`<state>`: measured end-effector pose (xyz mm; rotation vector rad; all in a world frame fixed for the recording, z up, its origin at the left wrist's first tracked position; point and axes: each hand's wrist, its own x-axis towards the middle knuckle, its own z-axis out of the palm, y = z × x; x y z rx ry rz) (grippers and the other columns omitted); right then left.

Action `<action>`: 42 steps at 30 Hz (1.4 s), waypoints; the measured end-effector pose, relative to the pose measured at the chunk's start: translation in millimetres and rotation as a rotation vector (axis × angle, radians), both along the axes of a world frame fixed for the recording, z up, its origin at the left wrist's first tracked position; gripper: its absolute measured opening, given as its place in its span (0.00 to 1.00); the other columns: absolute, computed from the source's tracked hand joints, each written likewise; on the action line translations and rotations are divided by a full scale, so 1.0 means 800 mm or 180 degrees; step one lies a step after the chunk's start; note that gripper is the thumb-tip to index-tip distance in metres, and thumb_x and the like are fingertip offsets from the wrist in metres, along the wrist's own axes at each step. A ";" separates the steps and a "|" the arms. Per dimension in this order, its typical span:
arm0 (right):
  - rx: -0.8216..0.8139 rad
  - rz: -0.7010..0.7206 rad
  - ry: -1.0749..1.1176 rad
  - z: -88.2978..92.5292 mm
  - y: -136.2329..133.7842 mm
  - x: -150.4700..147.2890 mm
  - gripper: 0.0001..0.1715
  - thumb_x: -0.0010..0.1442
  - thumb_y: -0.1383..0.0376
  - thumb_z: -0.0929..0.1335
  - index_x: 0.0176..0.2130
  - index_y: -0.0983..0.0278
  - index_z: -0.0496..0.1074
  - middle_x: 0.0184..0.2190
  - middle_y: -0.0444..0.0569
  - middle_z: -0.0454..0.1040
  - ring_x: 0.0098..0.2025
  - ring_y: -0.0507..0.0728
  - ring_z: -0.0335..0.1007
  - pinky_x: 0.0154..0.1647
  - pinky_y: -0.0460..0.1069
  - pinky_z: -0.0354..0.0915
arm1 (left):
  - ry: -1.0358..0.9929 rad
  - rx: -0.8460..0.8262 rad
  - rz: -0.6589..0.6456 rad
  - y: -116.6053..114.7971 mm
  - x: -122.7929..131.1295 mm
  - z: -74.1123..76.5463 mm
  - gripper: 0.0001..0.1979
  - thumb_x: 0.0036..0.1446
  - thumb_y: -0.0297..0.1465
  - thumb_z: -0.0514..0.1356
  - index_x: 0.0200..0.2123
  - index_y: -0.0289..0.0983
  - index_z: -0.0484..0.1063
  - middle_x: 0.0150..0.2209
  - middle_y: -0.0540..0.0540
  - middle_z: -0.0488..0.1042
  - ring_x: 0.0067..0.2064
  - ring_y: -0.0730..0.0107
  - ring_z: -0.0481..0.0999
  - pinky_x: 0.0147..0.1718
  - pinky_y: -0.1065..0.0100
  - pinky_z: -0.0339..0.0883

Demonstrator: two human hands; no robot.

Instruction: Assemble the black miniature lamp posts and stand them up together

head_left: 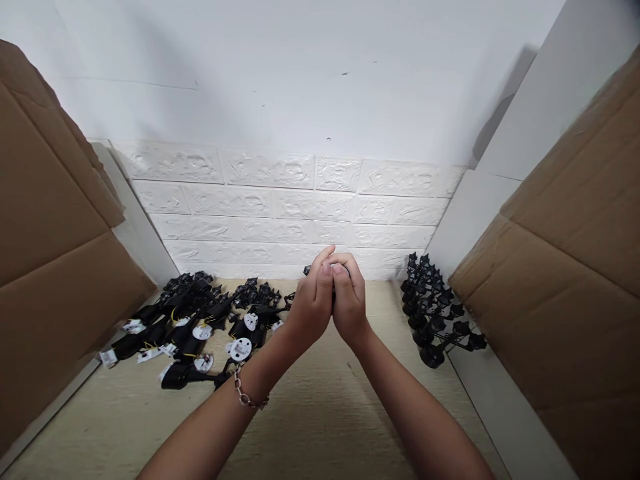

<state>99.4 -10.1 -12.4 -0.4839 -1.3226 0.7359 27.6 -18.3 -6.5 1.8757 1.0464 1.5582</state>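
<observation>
Black piece within cupped hands

A white wall above embossed brick panelling, brown cardboard flanking a pale tabletop

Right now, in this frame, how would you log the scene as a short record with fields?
Left hand: fingers curled, pressed against the right hand
Right hand: thumb beside that of the left hand
Held: small black part, mostly hidden; shape unclear
Left wrist: silver-coloured chain bracelet
Left group: black cylindrical fittings with round white discs and thin yellow wires
Right group: black pieces with round bases, bunched together
Surface: pale wood-look tabletop
Sides: brown cardboard sheets
Back: white brick-patterned wall
</observation>
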 end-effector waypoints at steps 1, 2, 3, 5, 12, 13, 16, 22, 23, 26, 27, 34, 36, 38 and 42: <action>-0.0016 0.0001 0.0009 0.001 -0.001 -0.001 0.10 0.60 0.63 0.58 0.31 0.63 0.64 0.27 0.42 0.64 0.30 0.51 0.60 0.34 0.48 0.59 | -0.0012 -0.0003 -0.0003 -0.001 0.000 0.000 0.27 0.62 0.41 0.38 0.55 0.28 0.57 0.56 0.38 0.62 0.59 0.65 0.57 0.56 0.64 0.54; -0.0043 0.0004 0.0020 0.002 -0.001 -0.001 0.10 0.60 0.63 0.57 0.31 0.63 0.63 0.26 0.42 0.64 0.29 0.51 0.60 0.34 0.48 0.58 | -0.0029 -0.0014 -0.0004 -0.001 0.000 0.000 0.27 0.62 0.40 0.38 0.56 0.28 0.57 0.56 0.38 0.62 0.59 0.65 0.57 0.56 0.64 0.54; -0.0077 0.0012 0.0029 0.003 -0.002 -0.002 0.10 0.60 0.63 0.58 0.30 0.63 0.63 0.26 0.42 0.63 0.29 0.50 0.59 0.33 0.48 0.58 | -0.0048 -0.0034 -0.0003 -0.002 0.000 0.001 0.26 0.62 0.40 0.39 0.56 0.29 0.57 0.56 0.38 0.62 0.59 0.65 0.57 0.55 0.64 0.54; -0.0179 0.0054 0.0031 0.006 -0.003 -0.003 0.10 0.60 0.62 0.58 0.30 0.63 0.62 0.25 0.42 0.62 0.28 0.50 0.58 0.32 0.47 0.58 | -0.0078 -0.0093 -0.0001 -0.002 -0.001 0.003 0.26 0.62 0.40 0.39 0.56 0.30 0.57 0.56 0.39 0.62 0.59 0.65 0.57 0.55 0.64 0.53; -0.0598 0.0452 0.0038 0.006 -0.004 -0.003 0.20 0.60 0.51 0.54 0.36 0.61 0.63 0.25 0.42 0.62 0.21 0.49 0.58 0.19 0.45 0.56 | -0.0460 -0.0938 -0.0364 0.000 -0.012 0.014 0.26 0.60 0.45 0.42 0.55 0.37 0.59 0.30 0.46 0.72 0.28 0.69 0.71 0.24 0.69 0.64; -0.0719 0.0619 0.0032 0.006 -0.004 -0.002 0.21 0.60 0.49 0.53 0.37 0.60 0.62 0.22 0.41 0.61 0.18 0.49 0.57 0.15 0.44 0.54 | -0.0534 -0.1119 -0.0506 0.000 -0.014 0.015 0.27 0.59 0.46 0.42 0.56 0.38 0.58 0.22 0.50 0.68 0.20 0.72 0.66 0.17 0.71 0.59; -0.0883 0.0888 -0.0034 0.009 -0.006 0.000 0.22 0.59 0.47 0.53 0.39 0.59 0.61 0.15 0.38 0.59 0.12 0.49 0.56 0.10 0.44 0.53 | -0.0672 -0.1344 -0.0895 0.002 -0.019 0.019 0.30 0.58 0.48 0.42 0.58 0.38 0.53 0.14 0.55 0.55 0.13 0.77 0.53 0.11 0.74 0.48; -0.1023 0.0933 -0.0100 0.016 -0.005 0.005 0.20 0.58 0.49 0.54 0.38 0.60 0.60 0.12 0.37 0.61 0.08 0.50 0.55 0.06 0.43 0.51 | -0.0585 -0.1728 -0.1642 0.009 -0.028 0.026 0.33 0.54 0.36 0.48 0.62 0.36 0.39 0.14 0.55 0.58 0.14 0.75 0.58 0.12 0.76 0.50; -0.1076 0.1004 -0.0075 0.017 -0.004 0.006 0.19 0.58 0.50 0.55 0.38 0.60 0.60 0.12 0.37 0.61 0.08 0.50 0.55 0.06 0.44 0.50 | -0.0570 -0.1755 -0.1686 0.009 -0.029 0.027 0.35 0.54 0.35 0.48 0.62 0.36 0.37 0.15 0.55 0.59 0.14 0.75 0.59 0.12 0.77 0.51; -0.1259 0.1167 -0.0018 0.018 -0.002 0.007 0.15 0.56 0.53 0.56 0.38 0.59 0.59 0.13 0.37 0.62 0.08 0.51 0.57 0.05 0.44 0.52 | -0.0470 -0.1728 -0.1691 0.006 -0.031 0.031 0.35 0.54 0.33 0.48 0.62 0.38 0.34 0.15 0.55 0.61 0.15 0.76 0.60 0.13 0.77 0.52; -0.1293 0.1165 -0.0024 0.018 -0.002 0.007 0.14 0.56 0.54 0.56 0.38 0.59 0.59 0.13 0.36 0.62 0.08 0.51 0.58 0.05 0.44 0.52 | -0.0421 -0.1708 -0.1663 0.005 -0.031 0.032 0.35 0.54 0.33 0.48 0.62 0.38 0.33 0.15 0.56 0.61 0.15 0.76 0.60 0.13 0.77 0.53; -0.1084 0.0953 -0.0303 0.018 -0.004 0.010 0.12 0.60 0.57 0.54 0.39 0.59 0.59 0.14 0.35 0.61 0.09 0.50 0.61 0.06 0.42 0.54 | -0.0254 -0.1672 -0.1490 0.000 -0.032 0.036 0.34 0.56 0.31 0.46 0.63 0.36 0.33 0.13 0.57 0.60 0.13 0.77 0.59 0.12 0.77 0.55; -0.1043 0.0949 -0.0379 0.017 -0.003 0.011 0.12 0.60 0.56 0.54 0.39 0.59 0.58 0.14 0.35 0.61 0.09 0.50 0.61 0.06 0.42 0.54 | -0.0185 -0.1648 -0.1524 0.002 -0.033 0.035 0.34 0.57 0.31 0.46 0.63 0.35 0.31 0.13 0.57 0.60 0.13 0.77 0.60 0.12 0.77 0.56; -0.1002 0.0954 -0.0434 0.017 -0.002 0.012 0.13 0.61 0.55 0.54 0.39 0.59 0.58 0.14 0.35 0.60 0.09 0.50 0.60 0.06 0.42 0.54 | -0.0117 -0.1628 -0.1521 0.004 -0.034 0.034 0.34 0.58 0.31 0.46 0.63 0.35 0.30 0.13 0.57 0.60 0.13 0.77 0.60 0.12 0.77 0.56; -0.0939 0.0997 -0.0497 0.017 -0.001 0.014 0.13 0.61 0.55 0.54 0.40 0.58 0.58 0.16 0.35 0.61 0.09 0.50 0.60 0.06 0.42 0.55 | -0.0089 -0.1603 -0.1517 0.006 -0.035 0.033 0.34 0.58 0.31 0.46 0.63 0.35 0.31 0.12 0.56 0.60 0.13 0.77 0.60 0.12 0.77 0.55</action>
